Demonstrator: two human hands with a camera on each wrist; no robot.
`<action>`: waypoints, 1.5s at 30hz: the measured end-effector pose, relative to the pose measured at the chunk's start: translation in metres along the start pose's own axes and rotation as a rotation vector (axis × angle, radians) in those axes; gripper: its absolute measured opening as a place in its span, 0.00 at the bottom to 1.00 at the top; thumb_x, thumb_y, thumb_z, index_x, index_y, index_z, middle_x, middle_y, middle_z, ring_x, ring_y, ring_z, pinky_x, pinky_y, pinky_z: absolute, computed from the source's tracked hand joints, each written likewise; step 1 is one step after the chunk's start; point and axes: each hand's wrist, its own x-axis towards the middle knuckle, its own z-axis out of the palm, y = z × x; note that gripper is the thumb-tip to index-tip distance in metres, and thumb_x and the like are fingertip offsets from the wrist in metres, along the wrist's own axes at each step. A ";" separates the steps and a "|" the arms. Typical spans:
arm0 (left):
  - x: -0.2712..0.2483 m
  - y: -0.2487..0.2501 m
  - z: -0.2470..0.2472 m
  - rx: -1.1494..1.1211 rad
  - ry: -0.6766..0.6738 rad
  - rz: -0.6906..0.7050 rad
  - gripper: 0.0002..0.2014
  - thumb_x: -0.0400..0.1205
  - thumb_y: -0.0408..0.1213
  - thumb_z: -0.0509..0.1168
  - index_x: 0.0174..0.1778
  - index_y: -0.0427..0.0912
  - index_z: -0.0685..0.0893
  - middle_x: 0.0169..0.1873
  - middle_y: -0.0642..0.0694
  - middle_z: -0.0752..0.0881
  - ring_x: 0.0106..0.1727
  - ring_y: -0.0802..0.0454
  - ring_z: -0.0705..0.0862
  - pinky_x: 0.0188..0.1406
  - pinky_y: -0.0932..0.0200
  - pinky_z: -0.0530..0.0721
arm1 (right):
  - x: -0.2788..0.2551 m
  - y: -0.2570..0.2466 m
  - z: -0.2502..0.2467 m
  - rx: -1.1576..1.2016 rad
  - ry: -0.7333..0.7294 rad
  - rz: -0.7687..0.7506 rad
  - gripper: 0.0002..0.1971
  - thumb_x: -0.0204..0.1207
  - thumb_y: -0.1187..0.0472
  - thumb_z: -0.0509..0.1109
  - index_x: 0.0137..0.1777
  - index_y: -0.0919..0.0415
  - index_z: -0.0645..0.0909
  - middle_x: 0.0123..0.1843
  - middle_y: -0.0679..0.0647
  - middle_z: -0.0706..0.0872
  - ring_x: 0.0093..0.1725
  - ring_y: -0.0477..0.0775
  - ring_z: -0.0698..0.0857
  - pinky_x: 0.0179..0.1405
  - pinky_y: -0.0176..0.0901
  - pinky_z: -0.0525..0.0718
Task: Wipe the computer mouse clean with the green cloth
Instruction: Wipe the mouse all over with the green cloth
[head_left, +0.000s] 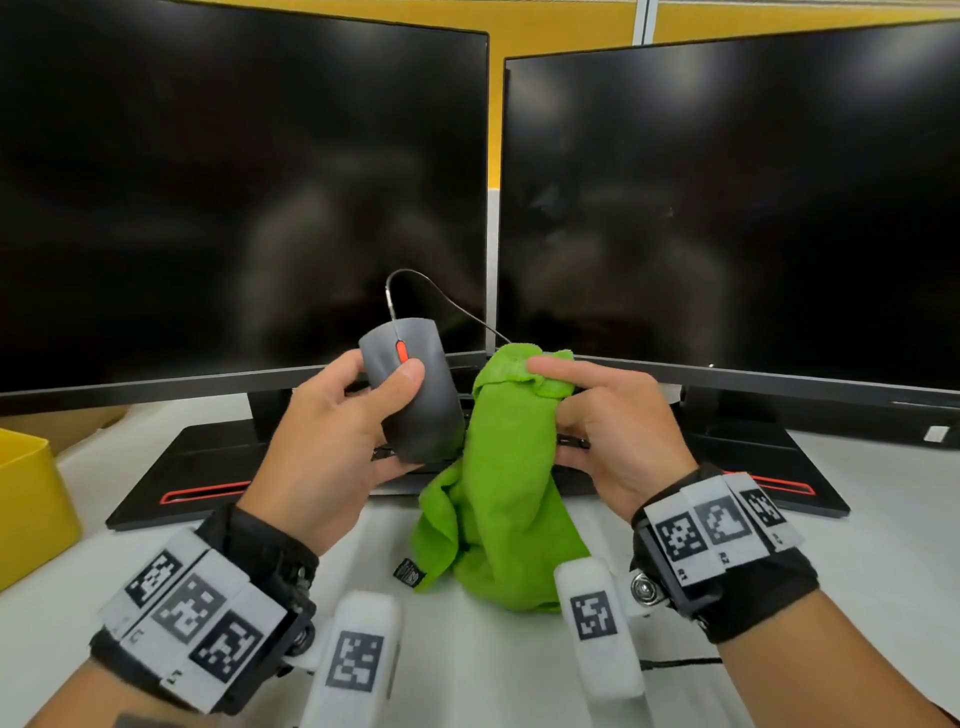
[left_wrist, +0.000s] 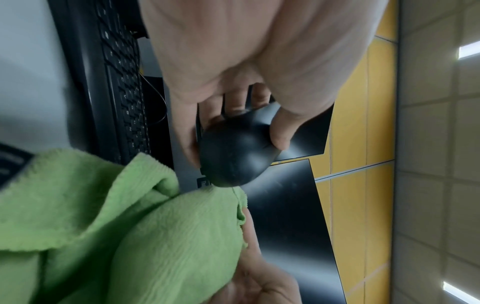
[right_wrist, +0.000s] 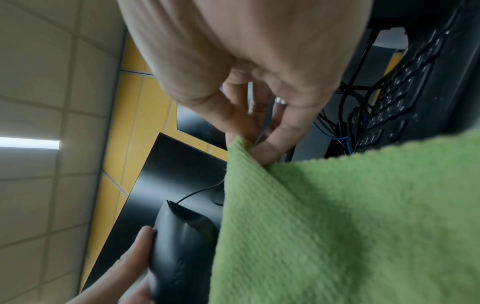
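The computer mouse (head_left: 413, 387) is a dark grey wired one with a matte, smooth shell and an orange-red scroll wheel (head_left: 401, 352) in the middle of its front part; a thin black cable (head_left: 441, 299) leaves its nose and curves toward 2 o'clock. It is lifted above the white desk (head_left: 883, 545), in front of the lower edge of the left monitor (head_left: 244, 197), and its nose points to about 12 o'clock in the head view. The left hand (head_left: 332, 441) grips it: the thumb (head_left: 400, 382) lies curled over the top near the wheel, and the other fingers wrap under the body from the far side. The green cloth (head_left: 506, 493) is a microfibre towel with a fine ribbed texture and a small black label (head_left: 409, 573) at its lower corner, toward 7 o'clock. The right hand (head_left: 613, 431) pinches its upper edge between the thumb and the fingers, just at 3 o'clock of the mouse, and the rest hangs down to the desk. In the left wrist view the cloth edge seems to meet the rear end of the mouse, but I cannot tell if they really touch. The underside of the mouse is hidden by the palm and fingers. The keyboard (left_wrist: 124, 88) is mostly covered by the hands in the head view. The right monitor (head_left: 727, 208) is dark, and a yellow box (head_left: 31, 499) at 9 o'clock is cut off by the frame.
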 end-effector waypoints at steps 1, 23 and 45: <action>-0.001 0.000 0.001 0.006 -0.013 -0.011 0.13 0.87 0.39 0.69 0.68 0.46 0.89 0.55 0.44 0.95 0.53 0.46 0.93 0.54 0.42 0.93 | 0.001 0.001 -0.001 -0.005 0.005 -0.010 0.29 0.74 0.86 0.58 0.57 0.59 0.93 0.35 0.56 0.91 0.36 0.53 0.90 0.38 0.51 0.92; -0.010 -0.005 0.014 0.144 -0.203 -0.079 0.13 0.88 0.47 0.68 0.55 0.38 0.83 0.37 0.29 0.86 0.26 0.37 0.84 0.29 0.53 0.84 | 0.002 0.008 0.012 0.332 -0.040 -0.011 0.24 0.72 0.62 0.82 0.67 0.69 0.84 0.54 0.74 0.90 0.42 0.65 0.88 0.46 0.59 0.90; -0.019 -0.001 0.019 0.350 -0.316 -0.059 0.18 0.77 0.53 0.72 0.54 0.44 0.89 0.32 0.31 0.90 0.26 0.37 0.86 0.36 0.44 0.88 | -0.003 0.010 0.018 0.272 -0.146 -0.035 0.16 0.74 0.89 0.63 0.50 0.71 0.82 0.36 0.62 0.89 0.31 0.56 0.90 0.28 0.44 0.89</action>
